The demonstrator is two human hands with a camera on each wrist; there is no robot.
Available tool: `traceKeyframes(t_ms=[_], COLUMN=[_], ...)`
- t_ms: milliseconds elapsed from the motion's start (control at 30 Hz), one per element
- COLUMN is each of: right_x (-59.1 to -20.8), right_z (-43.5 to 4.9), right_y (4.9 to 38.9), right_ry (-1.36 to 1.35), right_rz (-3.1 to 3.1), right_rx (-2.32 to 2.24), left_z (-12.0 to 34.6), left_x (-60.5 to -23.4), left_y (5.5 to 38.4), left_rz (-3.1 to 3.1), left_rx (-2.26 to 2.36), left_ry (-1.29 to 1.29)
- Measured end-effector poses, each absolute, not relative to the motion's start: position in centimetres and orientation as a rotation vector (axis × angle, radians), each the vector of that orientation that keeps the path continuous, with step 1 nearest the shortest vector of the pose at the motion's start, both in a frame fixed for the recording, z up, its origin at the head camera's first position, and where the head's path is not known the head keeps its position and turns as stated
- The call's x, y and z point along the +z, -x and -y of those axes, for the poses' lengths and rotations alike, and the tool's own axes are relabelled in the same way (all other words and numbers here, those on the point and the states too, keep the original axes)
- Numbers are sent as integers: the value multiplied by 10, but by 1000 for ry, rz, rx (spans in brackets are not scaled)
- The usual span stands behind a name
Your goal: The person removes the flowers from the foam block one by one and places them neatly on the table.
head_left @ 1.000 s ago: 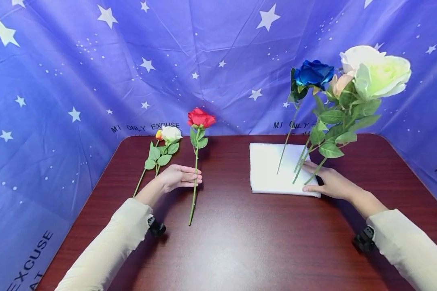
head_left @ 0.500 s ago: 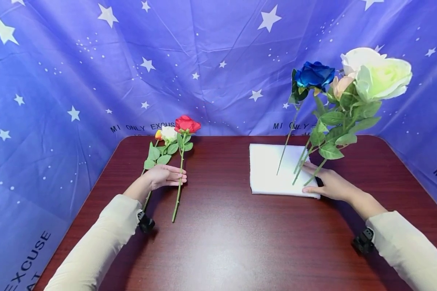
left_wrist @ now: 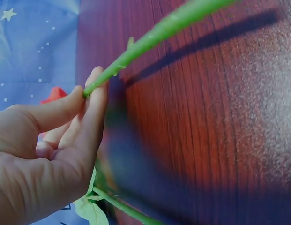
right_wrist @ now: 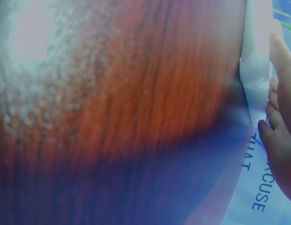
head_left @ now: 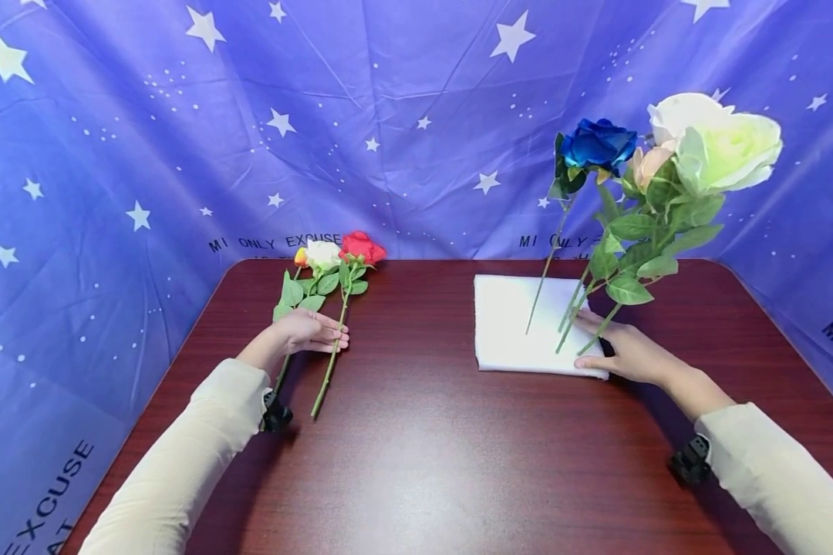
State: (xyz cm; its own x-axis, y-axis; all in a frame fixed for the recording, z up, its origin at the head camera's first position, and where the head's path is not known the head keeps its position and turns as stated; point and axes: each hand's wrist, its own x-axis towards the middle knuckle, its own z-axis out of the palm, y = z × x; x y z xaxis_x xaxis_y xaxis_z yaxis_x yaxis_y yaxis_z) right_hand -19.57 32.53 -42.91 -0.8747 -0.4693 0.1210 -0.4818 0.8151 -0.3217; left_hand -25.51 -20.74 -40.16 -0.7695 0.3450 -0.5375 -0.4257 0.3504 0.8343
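My left hand (head_left: 301,331) pinches the green stem (left_wrist: 145,42) of a red rose (head_left: 363,248) between thumb and fingers, low over the left side of the table. The rose leans, its bloom toward the back. Beside it lie a white rose (head_left: 322,253) and a small orange bud (head_left: 301,257), their stems partly behind my hand. My right hand (head_left: 632,353) holds the right end of a white foam block (head_left: 503,320), thumb at the front corner, fingers partly behind stems. A blue rose (head_left: 600,145) and large pale roses (head_left: 729,150) stand in the block.
The dark wooden table (head_left: 416,439) has a blue starry cloth (head_left: 403,100) hanging behind it and along both sides. The tall blooms on the right rise well above the block and lean over my right hand.
My left hand has moved left with the red rose, and its bloom has come down beside the white rose. The right hand and the block have stayed in place.
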Motion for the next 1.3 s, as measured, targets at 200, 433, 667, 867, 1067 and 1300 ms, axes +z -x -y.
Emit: traceKeyframes(t_ms=[200, 433, 667, 867, 1067, 1300], right_x=[-429, -427, -428, -429, -428, -428], right_z=[-325, -324, -324, -325, -326, -326], right_y=[196, 195, 194, 193, 192, 193], right_ry=[-780, -787, -787, -787, -805, -806], right_rz=[2945, 2933, 2937, 2938, 2928, 2922], right_rx=[520, 525, 528, 525, 522, 506], left_z=[207, 209, 212, 214, 214, 211], left_x=[-403, -403, -406, -404, -400, -395], left_y=[254, 250, 246, 244, 240, 239], left_rz=[-1988, -2061, -2128, -2166, -2367, -2610], left_rx=[1492, 1573, 1613, 1599, 1461, 1356], left_ry=[146, 206, 263, 285, 298, 311])
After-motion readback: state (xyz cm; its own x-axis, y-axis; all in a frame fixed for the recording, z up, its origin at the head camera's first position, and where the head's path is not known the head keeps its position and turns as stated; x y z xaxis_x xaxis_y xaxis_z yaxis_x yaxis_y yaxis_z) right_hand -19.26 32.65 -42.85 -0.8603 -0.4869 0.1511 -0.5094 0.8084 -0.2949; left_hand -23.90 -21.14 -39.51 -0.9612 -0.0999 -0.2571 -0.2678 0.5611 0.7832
